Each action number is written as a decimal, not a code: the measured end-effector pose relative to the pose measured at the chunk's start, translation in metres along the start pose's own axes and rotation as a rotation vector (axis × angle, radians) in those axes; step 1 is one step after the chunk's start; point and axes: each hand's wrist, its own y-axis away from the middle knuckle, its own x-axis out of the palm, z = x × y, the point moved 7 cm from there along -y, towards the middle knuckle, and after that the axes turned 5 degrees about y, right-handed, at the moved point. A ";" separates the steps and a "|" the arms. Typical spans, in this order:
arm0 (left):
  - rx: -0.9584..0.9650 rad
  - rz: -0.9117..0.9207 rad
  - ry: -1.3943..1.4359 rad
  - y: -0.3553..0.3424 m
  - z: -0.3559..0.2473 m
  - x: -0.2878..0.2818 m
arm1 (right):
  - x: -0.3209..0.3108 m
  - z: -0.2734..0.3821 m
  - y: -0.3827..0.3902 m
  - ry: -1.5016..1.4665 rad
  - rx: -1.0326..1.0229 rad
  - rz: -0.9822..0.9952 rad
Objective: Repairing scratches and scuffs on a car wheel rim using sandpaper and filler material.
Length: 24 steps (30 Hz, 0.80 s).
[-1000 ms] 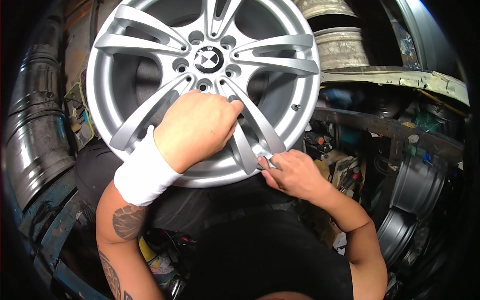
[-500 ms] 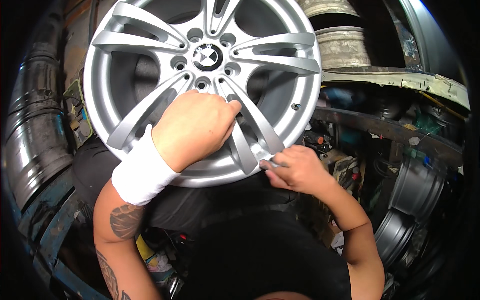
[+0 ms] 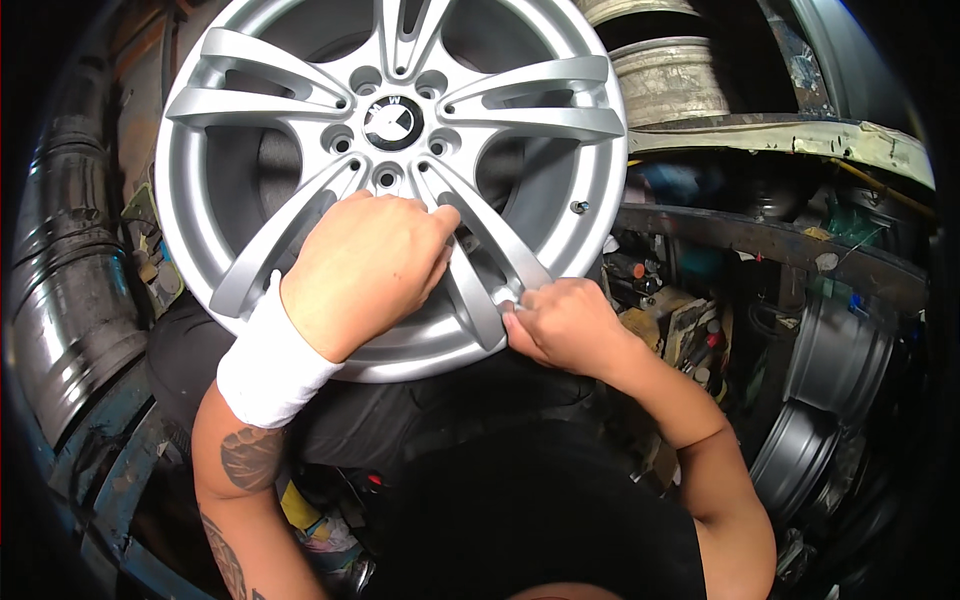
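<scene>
Head view: I see a silver alloy wheel [image 3: 395, 170] standing tilted on the person's lap, face toward me, its lower rim resting on dark trousers [image 3: 440, 420].
Wheel position: it fills the upper left of the view, hub cap [image 3: 392, 122] near the top centre, valve stem [image 3: 578, 207] on the right side of the barrel.
Left hand [image 3: 365, 270]: curled over the lower spokes, fingers wrapped around a spoke just under the hub; a white wristband [image 3: 268, 368] sits on the wrist. I read it as a bracing grip that steadies the wheel.
Right hand [image 3: 562, 325]: closed in a pinch at the foot of the lower right spoke [image 3: 500, 255], where it meets the rim. Something small seems to be between the fingertips, but I cannot tell what it is.
Step in hand, as I judge it: fine work on the spoke's foot, near the rim lip.
Doing it well: I would keep the left hand firm so the wheel cannot roll on the lap, and use short, light strokes with the right, following the spoke's edge.
Risk: too much force could slip the fingertips across the painted face.
Surroundings: other rims [image 3: 835, 365] stacked on the right, a dark tyre [image 3: 70, 280] on the left.
</scene>
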 end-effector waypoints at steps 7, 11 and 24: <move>-0.025 0.012 -0.014 0.000 0.004 -0.003 | -0.014 0.002 0.004 0.031 -0.244 -0.090; -0.031 0.028 -0.011 0.000 0.007 -0.001 | -0.020 0.004 0.001 -0.034 -0.297 -0.060; -0.034 0.034 -0.011 -0.002 0.007 0.001 | -0.015 0.011 0.005 0.014 -0.326 -0.026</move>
